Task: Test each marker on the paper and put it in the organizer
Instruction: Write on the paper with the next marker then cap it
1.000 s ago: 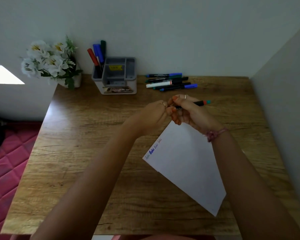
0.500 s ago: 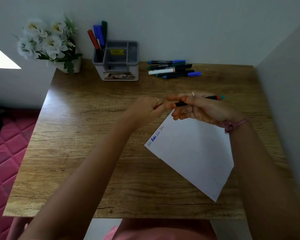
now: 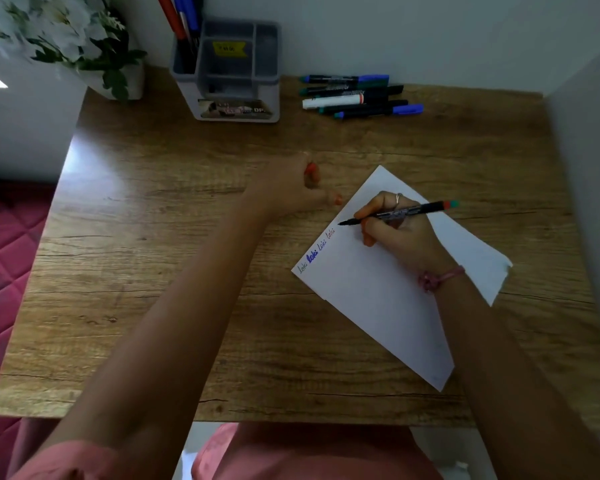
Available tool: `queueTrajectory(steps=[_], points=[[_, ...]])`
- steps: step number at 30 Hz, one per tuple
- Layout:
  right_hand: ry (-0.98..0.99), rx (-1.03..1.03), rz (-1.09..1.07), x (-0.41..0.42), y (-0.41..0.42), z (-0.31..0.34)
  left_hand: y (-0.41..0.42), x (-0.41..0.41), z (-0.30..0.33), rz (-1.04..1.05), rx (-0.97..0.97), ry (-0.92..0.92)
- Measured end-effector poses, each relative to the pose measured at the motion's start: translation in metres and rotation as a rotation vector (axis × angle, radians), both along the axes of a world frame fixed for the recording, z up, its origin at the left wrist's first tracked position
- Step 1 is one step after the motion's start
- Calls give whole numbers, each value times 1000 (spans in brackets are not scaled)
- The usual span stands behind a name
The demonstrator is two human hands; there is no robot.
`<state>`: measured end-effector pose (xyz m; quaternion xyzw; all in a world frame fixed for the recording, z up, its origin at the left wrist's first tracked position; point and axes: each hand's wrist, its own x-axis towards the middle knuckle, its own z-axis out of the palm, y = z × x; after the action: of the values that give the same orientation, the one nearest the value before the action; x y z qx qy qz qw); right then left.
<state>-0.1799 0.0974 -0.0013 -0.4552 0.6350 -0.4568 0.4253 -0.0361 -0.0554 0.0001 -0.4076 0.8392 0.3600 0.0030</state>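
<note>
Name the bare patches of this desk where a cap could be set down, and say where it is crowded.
Bare wood lies between the organizer and the left hand, and along the desk's left side. Crowded: the loose markers at the back, and the paper under the right hand.

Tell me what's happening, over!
Right hand grips uncapped marker, tip at the paper beside four written words. Left hand rests on the desk, fingers curled, maybe round the cap. Nothing in the way.

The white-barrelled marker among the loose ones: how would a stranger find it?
Look at the wooden desk's far edge, right of the grey organizer. Five loose markers lie there; the white-barrelled marker is the middle one. Its neighbours are all dark-barrelled.
</note>
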Motion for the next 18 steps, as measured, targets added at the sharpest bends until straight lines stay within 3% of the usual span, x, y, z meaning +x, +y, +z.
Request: queueTrajectory(steps=[4, 9, 14, 18], points=[[-18, 24, -61, 2, -3, -6, -4, -10, -3, -51, -15, -31], [-59, 43, 14, 3, -4, -4, -9, -16, -4, -141, -83, -117], [192, -32, 65, -5, -10, 1, -10, -15, -4, -157, -99, -132], [127, -67, 74, -2, -19, -3, -10, -14, -3, -156, -129, -141]])
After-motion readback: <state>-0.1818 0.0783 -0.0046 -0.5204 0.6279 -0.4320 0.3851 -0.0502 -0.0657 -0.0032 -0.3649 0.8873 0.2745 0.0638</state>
